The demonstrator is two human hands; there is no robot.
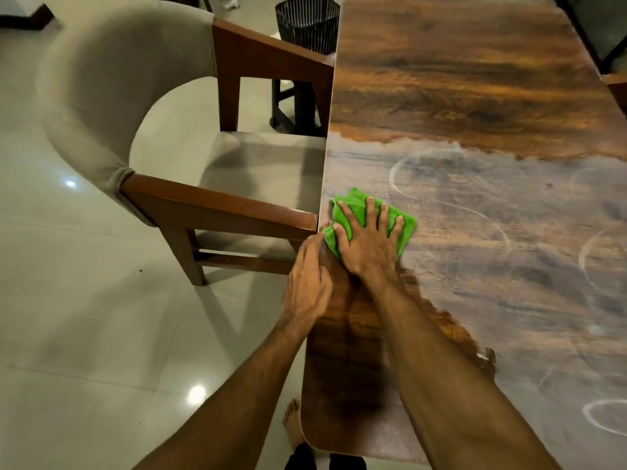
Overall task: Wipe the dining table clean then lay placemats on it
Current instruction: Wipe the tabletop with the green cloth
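A folded green cloth (405, 222) lies on the long wooden dining table (475, 79) close to its left edge. My right hand (368, 242) presses flat on the cloth with fingers spread. My left hand (307, 281) sits at the table's left edge beside the cloth, fingers curled over the rim; whether it touches the cloth is unclear. A grey dusty film with pale curved streaks covers the table's middle and right part. The strip nearest me and the far end show dark clean wood. No placemats are in view.
A beige upholstered chair with wooden arms (217, 205) stands against the table's left side, its armrest almost touching the edge near my left hand. A black slatted waste bin (307, 22) stands on the tiled floor beyond. My bare foot (293, 422) is under the near corner.
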